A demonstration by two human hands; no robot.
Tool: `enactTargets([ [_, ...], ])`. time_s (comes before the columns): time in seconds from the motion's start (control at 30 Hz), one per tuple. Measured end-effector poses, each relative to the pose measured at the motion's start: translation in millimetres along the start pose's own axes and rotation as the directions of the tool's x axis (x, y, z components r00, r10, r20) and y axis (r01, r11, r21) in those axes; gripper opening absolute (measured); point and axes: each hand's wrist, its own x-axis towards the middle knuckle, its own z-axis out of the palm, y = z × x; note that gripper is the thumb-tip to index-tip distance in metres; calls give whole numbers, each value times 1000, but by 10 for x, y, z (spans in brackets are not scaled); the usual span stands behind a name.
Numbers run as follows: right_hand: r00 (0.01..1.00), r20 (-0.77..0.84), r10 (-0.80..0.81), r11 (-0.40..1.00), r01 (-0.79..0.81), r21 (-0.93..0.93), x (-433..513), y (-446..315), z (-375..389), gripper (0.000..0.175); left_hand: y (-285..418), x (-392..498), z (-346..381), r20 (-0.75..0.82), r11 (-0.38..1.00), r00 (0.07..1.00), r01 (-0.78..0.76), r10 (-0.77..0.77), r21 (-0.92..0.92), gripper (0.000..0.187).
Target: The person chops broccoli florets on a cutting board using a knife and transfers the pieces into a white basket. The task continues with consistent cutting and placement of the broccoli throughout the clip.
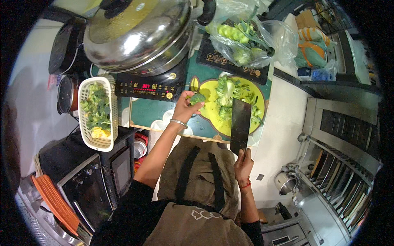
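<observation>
Between the fingers of my left hand (185,108) is a green broccoli floret (198,98), held just past the left edge of a yellow cutting board (212,118). My right hand (244,163) grips a cleaver (240,126) by its handle; the dark, broad blade points away from me over the board's right part. On the board lie a broccoli head with its pale stalk (226,92) and scattered leafy trimmings (251,100), partly covered by the blade. Left of my left hand, a cream plastic basket (114,113) contains broccoli florets (96,104) and yellow corn pieces (101,132).
A large lidded steel pot (138,40) stands on a lit induction cooker (150,87). Behind the board, a clear plastic bag of greens (240,40) rests on a second cooker (212,57). An oven (87,187) is low on the left, and an orange basket (55,203) is beside it.
</observation>
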Motion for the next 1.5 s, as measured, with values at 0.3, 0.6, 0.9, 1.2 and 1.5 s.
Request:
enactTargets([
  [0.3, 991, 113, -70, 980, 89, -179, 25, 10, 170, 20, -672, 40, 343, -264, 621, 929, 49, 258, 782, 55],
  [0.6, 967, 244, -77, 958, 139, -250, -42, -12, 283, 26, -402, -33, 128, 130, 410, 877, -342, 463, 845, 65],
  [0.9, 953, 302, 13, 937, 94, -337, 82, -170, 239, 19, -400, 20, 151, 129, 498, 900, -346, 417, 795, 53],
  [1.2, 943, 329, -57, 882, 202, -426, 154, 18, 327, 19, -419, 54, 114, 133, 530, 910, -342, 392, 776, 51],
  [1.5, 944, 315, -100, 842, 249, -479, 325, -94, 435, 11, -245, -11, 122, 136, 530, 922, -324, 363, 784, 48],
])
